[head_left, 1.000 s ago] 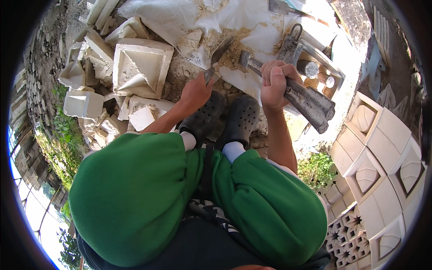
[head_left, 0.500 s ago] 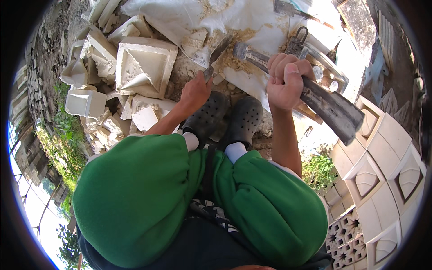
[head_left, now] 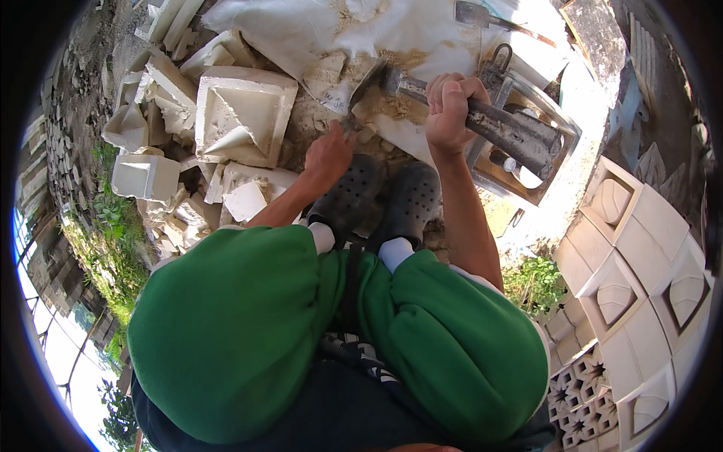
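A: Inventory, left to right. Counts?

B: One heap of broken white plaster pieces [head_left: 162,177] at far left; the exact number cannot be told. One square white mould block [head_left: 242,114] with a recessed pyramid face lies just right of the heap. One left hand [head_left: 326,154], one right hand [head_left: 448,113], two dark perforated clogs [head_left: 384,197], two green trouser knees [head_left: 331,339].

A: State of each hand?

B: Left hand: fingers loosely spread, holding nothing, tips near the sandy rubble just beside the chisel blade [head_left: 367,83]. Right hand: fingers wrapped tight around the handle of one hammer [head_left: 489,124], whose head points left and meets the chisel blade above the clogs.

A: Further right?

B: One open wooden frame [head_left: 527,147] lies under the hammer handle, with a metal handle at its top edge. One trowel-like tool [head_left: 489,16] lies at the top. Stacked white moulded tiles [head_left: 640,256] fill the right side, with pierced patterned blocks [head_left: 584,384] below them.

A: Surface and surroundings?

B: Outdoor ground, sunlit. A white sheet [head_left: 301,30] dusted with sand covers it. Green weeds [head_left: 105,233] grow at left, more near the tiles.
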Demonstrator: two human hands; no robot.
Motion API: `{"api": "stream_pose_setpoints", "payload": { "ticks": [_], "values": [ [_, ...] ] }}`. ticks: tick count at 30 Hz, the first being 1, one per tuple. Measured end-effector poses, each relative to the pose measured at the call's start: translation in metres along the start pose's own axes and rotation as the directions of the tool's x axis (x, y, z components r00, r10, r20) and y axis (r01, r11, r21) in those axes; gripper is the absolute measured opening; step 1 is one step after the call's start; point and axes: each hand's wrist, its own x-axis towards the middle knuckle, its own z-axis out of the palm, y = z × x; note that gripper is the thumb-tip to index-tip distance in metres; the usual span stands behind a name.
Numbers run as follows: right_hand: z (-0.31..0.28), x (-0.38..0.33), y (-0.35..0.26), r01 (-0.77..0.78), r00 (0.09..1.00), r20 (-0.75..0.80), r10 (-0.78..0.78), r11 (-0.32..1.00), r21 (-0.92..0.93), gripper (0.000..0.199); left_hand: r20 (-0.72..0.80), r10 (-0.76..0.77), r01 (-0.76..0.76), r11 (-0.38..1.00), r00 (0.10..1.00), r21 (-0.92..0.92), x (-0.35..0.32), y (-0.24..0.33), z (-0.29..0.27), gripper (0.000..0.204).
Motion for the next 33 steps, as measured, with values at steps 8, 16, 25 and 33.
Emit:
{"api": "stream_pose_setpoints", "payload": {
  "ticks": [8,16,25,33],
  "values": [
    [-0.008,0.034,-0.062,-0.104,0.993,-0.023,0.117,0.942,0.319,0.024,0.03,-0.03,0.029,0.999,0.999,0.03,0.0,-0.004,-0.008,0.037],
    [0.002,0.004,0.001,-0.09,0.994,-0.044,0.104,0.964,0.251,0.025,0.016,-0.021,0.02,0.999,1.0,0.046,0.004,0.001,-0.006,0.037],
    [0.006,0.021,-0.069,-0.058,0.996,-0.04,0.082,0.904,0.425,0.027,-0.002,-0.054,0.054,0.997,0.999,0.06,-0.004,-0.008,-0.008,0.037],
    [0.006,0.025,-0.018,-0.127,0.992,-0.008,0.129,0.984,0.123,0.028,0.012,-0.024,0.023,0.996,1.0,0.081,0.003,-0.005,-0.007,0.036]
  ]
}}
